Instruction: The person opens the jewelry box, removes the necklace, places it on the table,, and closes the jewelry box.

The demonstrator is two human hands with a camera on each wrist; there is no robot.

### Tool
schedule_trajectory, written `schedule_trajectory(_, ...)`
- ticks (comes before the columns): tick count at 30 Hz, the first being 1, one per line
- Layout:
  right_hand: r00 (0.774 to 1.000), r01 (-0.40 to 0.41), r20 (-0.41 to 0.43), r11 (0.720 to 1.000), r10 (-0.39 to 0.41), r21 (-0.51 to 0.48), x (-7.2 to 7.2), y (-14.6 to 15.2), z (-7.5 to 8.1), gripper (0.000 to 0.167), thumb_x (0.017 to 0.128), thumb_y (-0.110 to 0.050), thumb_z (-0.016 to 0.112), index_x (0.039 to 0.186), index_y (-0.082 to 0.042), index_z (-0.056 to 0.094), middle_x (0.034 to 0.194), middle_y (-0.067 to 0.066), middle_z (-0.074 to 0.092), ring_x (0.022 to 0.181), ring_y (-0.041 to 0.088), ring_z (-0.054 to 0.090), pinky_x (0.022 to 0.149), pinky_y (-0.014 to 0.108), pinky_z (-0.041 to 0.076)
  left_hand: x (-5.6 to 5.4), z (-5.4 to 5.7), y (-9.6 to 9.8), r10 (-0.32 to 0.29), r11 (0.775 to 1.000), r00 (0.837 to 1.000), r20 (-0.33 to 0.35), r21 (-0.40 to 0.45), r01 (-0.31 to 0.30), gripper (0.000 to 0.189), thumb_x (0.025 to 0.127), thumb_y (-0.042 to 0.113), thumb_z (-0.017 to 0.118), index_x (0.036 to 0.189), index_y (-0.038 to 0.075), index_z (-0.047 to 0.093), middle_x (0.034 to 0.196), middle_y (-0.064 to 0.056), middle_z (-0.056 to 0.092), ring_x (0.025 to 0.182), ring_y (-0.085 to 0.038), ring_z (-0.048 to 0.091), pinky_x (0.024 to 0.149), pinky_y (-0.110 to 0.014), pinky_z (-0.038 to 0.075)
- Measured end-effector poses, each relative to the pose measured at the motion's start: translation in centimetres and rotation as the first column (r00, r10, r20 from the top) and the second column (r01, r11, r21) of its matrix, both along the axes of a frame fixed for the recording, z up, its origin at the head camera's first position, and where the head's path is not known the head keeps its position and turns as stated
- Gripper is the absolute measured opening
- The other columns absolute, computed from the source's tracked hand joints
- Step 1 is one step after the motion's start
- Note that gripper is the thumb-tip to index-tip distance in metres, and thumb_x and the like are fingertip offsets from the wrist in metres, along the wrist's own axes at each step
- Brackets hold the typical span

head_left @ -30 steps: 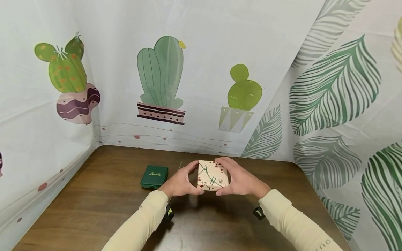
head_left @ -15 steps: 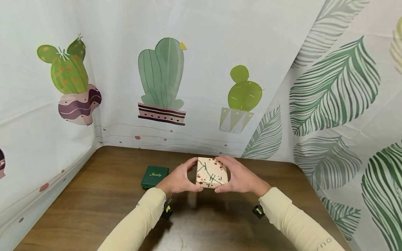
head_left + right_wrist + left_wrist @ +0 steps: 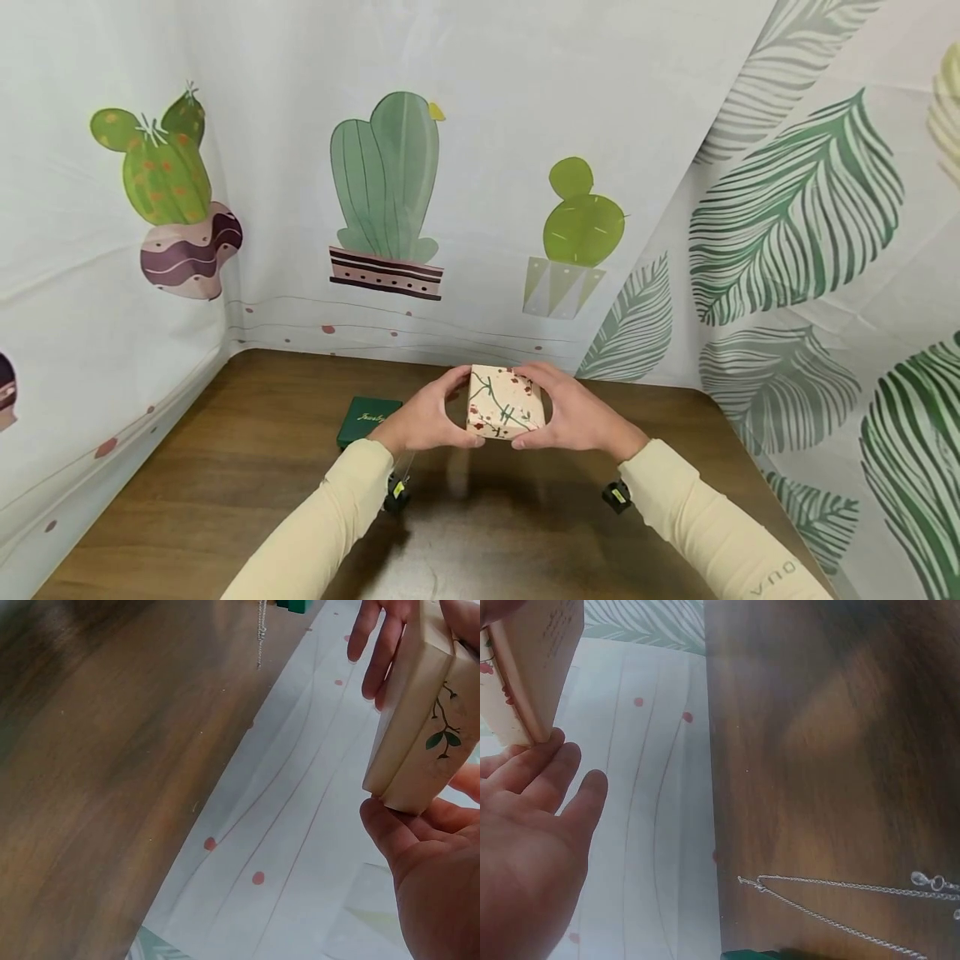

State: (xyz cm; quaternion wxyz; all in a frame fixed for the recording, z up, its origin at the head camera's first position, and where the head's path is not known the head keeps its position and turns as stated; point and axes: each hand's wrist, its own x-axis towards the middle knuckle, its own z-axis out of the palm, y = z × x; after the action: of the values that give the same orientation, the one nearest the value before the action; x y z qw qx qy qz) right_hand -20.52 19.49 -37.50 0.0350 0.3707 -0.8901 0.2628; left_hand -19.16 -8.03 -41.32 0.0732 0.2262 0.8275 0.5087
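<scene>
A small square cream box [image 3: 505,402] with printed red blossoms and dark green branches is held above the table between both hands. My left hand [image 3: 426,414] grips its left side with thumb and fingers; in the left wrist view those fingers touch the box's edge [image 3: 536,697]. On the other side, my right hand [image 3: 583,414] grips the box. A seam runs along the box's side [image 3: 424,727] in the right wrist view. The box's contents are hidden. Behind the left wrist sits a green box [image 3: 365,419] with gold lettering reading "Jewelry".
On the brown wooden table [image 3: 225,467] lies a thin silver chain necklace [image 3: 832,884], mostly hidden by the left arm in the head view. White cloth [image 3: 480,167] printed with cacti and leaves hangs around the table's back and sides.
Both hands have lifted the cream box slightly higher in the head view. The left forearm now covers more of the green box, which stays in its place.
</scene>
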Motion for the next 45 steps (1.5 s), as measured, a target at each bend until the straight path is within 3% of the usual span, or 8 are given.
schedule_trajectory(8,1.000,-0.006,-0.008,1.000,0.006,0.008,-0.1,0.0,0.4,0.096,0.068,-0.048,0.095,0.148,-0.014,0.054,0.147,0.006,0.057,0.128,0.025,0.059,0.103,0.047,0.052,0.6,0.2,0.1,0.005,1.000,0.999,0.034,0.026,-0.006,0.111,0.075,0.027,0.093,0.163,0.012,0.027,0.163,-0.008,0.043,0.153,-0.029,0.040,0.127,-0.050,0.032)
schedule_trajectory(23,1.000,-0.017,-0.019,1.000,0.017,-0.016,0.2,0.6,0.9,0.092,0.070,-0.047,0.094,0.147,-0.013,0.056,0.147,0.007,0.059,0.128,0.025,0.059,0.102,0.048,0.053,0.8,0.1,0.7,-0.011,0.993,1.000,0.016,0.116,0.009,0.111,0.077,0.028,0.093,0.165,0.011,0.026,0.164,-0.009,0.042,0.154,-0.030,0.039,0.126,-0.052,0.033)
schedule_trajectory(34,0.999,-0.027,-0.019,1.000,0.027,-0.011,0.1,0.8,1.0,0.093,0.071,-0.046,0.093,0.148,-0.009,0.056,0.151,0.011,0.057,0.138,0.031,0.056,0.111,0.054,0.049,1.2,-0.4,1.3,0.036,0.976,0.999,0.026,0.214,-0.041,0.115,0.076,0.027,0.095,0.165,0.010,0.025,0.162,-0.007,0.045,0.151,-0.029,0.043,0.125,-0.051,0.034)
schedule_trajectory(45,1.000,-0.014,0.015,0.999,0.015,-0.047,0.4,0.3,0.7,0.094,0.073,-0.045,0.092,0.151,-0.010,0.054,0.155,0.014,0.052,0.141,0.034,0.052,0.111,0.057,0.048,1.4,-0.3,0.9,0.066,0.978,0.997,0.037,0.198,-0.072,0.115,0.075,0.028,0.095,0.165,0.013,0.025,0.160,-0.005,0.048,0.149,-0.028,0.046,0.124,-0.050,0.036)
